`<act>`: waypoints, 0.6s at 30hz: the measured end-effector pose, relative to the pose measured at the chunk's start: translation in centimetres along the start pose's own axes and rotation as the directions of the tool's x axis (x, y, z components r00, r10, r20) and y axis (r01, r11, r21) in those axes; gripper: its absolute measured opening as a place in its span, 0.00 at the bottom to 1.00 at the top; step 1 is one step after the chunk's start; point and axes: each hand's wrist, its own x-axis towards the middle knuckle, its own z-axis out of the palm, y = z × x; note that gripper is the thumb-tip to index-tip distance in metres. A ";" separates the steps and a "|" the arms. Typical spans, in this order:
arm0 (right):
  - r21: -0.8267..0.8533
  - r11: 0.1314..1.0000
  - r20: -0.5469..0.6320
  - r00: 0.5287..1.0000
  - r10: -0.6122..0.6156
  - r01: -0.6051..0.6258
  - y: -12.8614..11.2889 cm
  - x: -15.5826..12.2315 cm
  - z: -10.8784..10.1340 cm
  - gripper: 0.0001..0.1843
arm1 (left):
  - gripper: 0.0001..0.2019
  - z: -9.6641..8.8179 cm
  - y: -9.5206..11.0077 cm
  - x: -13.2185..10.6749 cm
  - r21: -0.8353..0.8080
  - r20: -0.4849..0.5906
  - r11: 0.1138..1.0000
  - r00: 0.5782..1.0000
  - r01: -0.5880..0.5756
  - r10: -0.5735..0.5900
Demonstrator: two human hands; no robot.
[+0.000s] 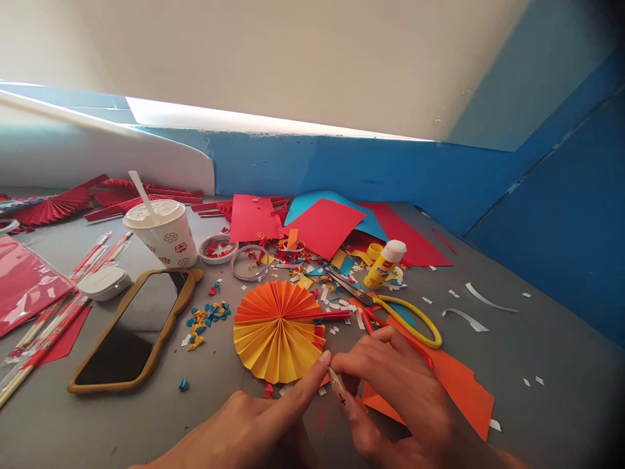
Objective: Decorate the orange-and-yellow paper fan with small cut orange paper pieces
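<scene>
A round pleated paper fan [278, 332], orange on its upper half and yellow on the lower, lies flat in front of me. My left hand [263, 417] reaches in just below its right edge, index finger stretched and the other fingers curled beneath. My right hand [395, 397] is closed in a pinch, its thumb and index finger meeting my left fingertip. Whatever sits between the fingertips is too small and covered to name. Beyond the right hand are yellow-handled scissors [407, 322] and a glue stick [385, 266]. An orange paper sheet [459, 384] lies partly under that hand.
Left stand a lidded paper cup [163, 238] with a straw, a phone [134, 332] in a brown case and a white earbud case [104, 283]. Small folded paper bits [208, 319] lie near the phone. Tape rolls [249, 262], scraps and red sheets [322, 228] cover the back.
</scene>
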 end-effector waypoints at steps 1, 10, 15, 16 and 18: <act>-0.019 1.000 0.012 1.000 -0.010 0.010 -0.1 -0.1 0.0 0.11 | 0.47 0.0 -0.1 0.0 0.013 0.000 1.000 1.000 -0.014 0.014; -0.066 0.986 -0.082 0.984 -0.156 0.150 0.3 -0.7 1.1 0.11 | 0.44 0.7 -0.9 0.0 0.115 -0.032 0.993 0.998 -0.041 0.045; -0.058 0.980 -0.129 0.972 -0.199 0.192 1.2 -0.8 1.8 0.11 | 0.45 0.5 -0.6 0.1 0.067 -0.017 0.997 0.999 -0.035 0.036; -0.058 0.980 -0.125 0.972 -0.198 0.192 1.3 -0.8 1.9 0.11 | 0.45 0.5 -0.7 0.1 0.063 -0.027 0.997 0.999 -0.036 0.038; -0.055 0.980 -0.119 0.974 -0.195 0.189 1.3 -0.8 1.8 0.11 | 0.44 0.5 -0.8 0.2 0.064 -0.043 0.997 0.998 -0.040 0.042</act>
